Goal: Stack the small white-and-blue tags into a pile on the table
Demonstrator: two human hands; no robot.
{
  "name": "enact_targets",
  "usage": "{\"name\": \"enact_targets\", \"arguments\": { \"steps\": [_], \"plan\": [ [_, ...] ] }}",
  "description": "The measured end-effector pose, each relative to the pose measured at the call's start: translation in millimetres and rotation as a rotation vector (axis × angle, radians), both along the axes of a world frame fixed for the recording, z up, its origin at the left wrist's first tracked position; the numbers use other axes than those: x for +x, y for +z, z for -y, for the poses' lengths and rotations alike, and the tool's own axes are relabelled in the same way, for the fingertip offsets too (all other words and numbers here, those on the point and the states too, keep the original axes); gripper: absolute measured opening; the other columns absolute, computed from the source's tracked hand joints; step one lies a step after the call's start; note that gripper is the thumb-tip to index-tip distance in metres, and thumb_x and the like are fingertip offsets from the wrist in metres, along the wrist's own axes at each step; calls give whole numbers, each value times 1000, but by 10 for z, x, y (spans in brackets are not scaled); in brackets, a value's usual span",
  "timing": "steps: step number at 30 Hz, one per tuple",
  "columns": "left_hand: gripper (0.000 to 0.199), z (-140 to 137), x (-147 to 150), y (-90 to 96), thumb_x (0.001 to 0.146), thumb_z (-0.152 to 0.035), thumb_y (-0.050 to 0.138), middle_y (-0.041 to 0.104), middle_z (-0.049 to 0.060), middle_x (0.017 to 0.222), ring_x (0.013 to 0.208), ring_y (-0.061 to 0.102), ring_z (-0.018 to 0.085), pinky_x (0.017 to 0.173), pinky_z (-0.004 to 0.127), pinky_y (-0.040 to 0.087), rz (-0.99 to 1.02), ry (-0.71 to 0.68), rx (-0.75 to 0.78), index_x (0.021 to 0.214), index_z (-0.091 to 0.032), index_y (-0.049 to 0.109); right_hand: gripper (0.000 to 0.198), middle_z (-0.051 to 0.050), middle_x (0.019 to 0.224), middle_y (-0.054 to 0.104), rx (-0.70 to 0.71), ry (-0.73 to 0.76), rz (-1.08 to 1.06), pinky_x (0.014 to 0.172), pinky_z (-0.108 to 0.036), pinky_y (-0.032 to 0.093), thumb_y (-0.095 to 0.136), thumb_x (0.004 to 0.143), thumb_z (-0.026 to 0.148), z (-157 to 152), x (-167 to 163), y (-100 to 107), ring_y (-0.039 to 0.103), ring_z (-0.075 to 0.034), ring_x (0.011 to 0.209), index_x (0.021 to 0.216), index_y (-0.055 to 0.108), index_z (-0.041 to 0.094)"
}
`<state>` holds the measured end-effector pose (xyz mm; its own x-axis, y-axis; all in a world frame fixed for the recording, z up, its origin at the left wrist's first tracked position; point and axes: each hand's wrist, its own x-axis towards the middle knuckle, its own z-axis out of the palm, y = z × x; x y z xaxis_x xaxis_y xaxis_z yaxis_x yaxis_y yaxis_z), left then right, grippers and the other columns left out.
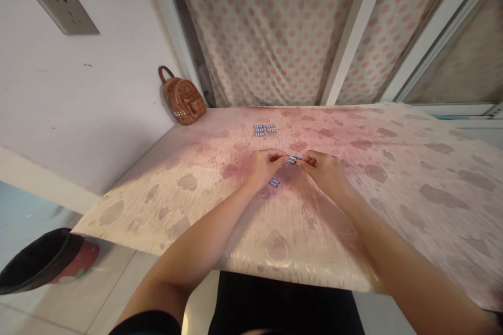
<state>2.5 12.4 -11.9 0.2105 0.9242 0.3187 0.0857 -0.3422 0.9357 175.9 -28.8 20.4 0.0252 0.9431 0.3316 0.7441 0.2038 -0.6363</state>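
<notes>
centrally, on a table (393, 209) covered with a pale pink cloth printed with shell-like shapes, two bare hands met over one small item. left hand (264, 166): knuckles up, fingers curled inward, fingertips pinched on the left end of a small blue-and-white clip (292, 159). right hand (326, 170): likewise curled, fingertips closed on the right end of the same clip, so that the piece was held between both hands just above the cloth; whether it touched the cloth could not be told. second blue-and-white clip (274, 182): lay flat on the cloth just below the left hand, apart from the fingers. cluster of like clips (264, 129): set out in two small groups side by side, farther up the table, well apart from the hands. small brown backpack (183, 98): stood at the far left corner of the table, leaning against the white wall (78, 104). wall socket (59, 5): upper left on that wall. polka-dot curtain (267, 26): hung behind the table. black bin (37, 259): on the tiled floor, lower left, beside the table's edge.
</notes>
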Motion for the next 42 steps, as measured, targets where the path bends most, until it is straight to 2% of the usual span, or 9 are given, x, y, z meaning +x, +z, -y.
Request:
{"name": "enact_targets", "arguments": {
  "steps": [10,15,18,20,22,29,37,42],
  "plan": [
    [12,-3,3,-4,81,-26,70,73,5,73,65,65,14,64,24,51,27,-22,-15,78,-16,76,28,1,54,53,6,40,-42,53,-28,27,58,82,38,-29,14,-55,44,-13,52,61,51,22],
    [12,-92,-54,-23,81,-25,69,73,5,73,66,66,14,64,24,50,62,97,-29,80,-15,76,16,2,63,57,42,-16,-103,56,-28,32,61,79,35,-41,2,-84,49,-14,56,78,52,22],
    [13,-175,-129,-36,80,-26,70,74,5,73,68,67,15,67,26,52,94,201,-16,81,-14,76,11,1,66,58,9,145,-44,60,-29,35,57,80,29,-33,-78,-157,51,-15,61,73,52,22],
    [14,-222,-172,-40,80,-27,69,73,5,74,68,67,15,68,26,52,123,225,-3,81,-14,76,11,0,70,59,-25,266,8,62,-29,36,56,81,27,-11,-169,-230,52,-15,64,72,53,22],
    [14,-254,-197,-40,80,-27,69,73,5,75,68,67,14,68,27,53,160,223,-3,80,-14,75,9,-1,75,60,-49,319,39,63,-29,37,58,81,26,19,-269,-302,53,-15,67,74,54,21],
    [13,-273,-196,-31,80,-26,68,72,5,74,68,67,14,67,26,53,170,228,-33,80,-15,75,9,-3,81,58,-71,312,181,66,-30,36,59,78,20,65,-445,-387,52,-16,71,73,52,21],
    [12,-240,-197,19,80,-24,68,73,5,74,67,67,13,66,25,53,167,218,-54,80,-14,75,10,-1,76,57,-78,335,137,64,-28,35,55,76,16,118,-478,-311,52,-16,69,75,47,22],
    [13,-239,-195,0,81,-25,69,73,6,74,68,68,15,68,27,54,129,214,-66,83,-14,76,7,0,73,60,-90,399,8,65,-27,38,47,82,16,108,-443,-300,57,-17,69,83,49,23]
  ]
}}
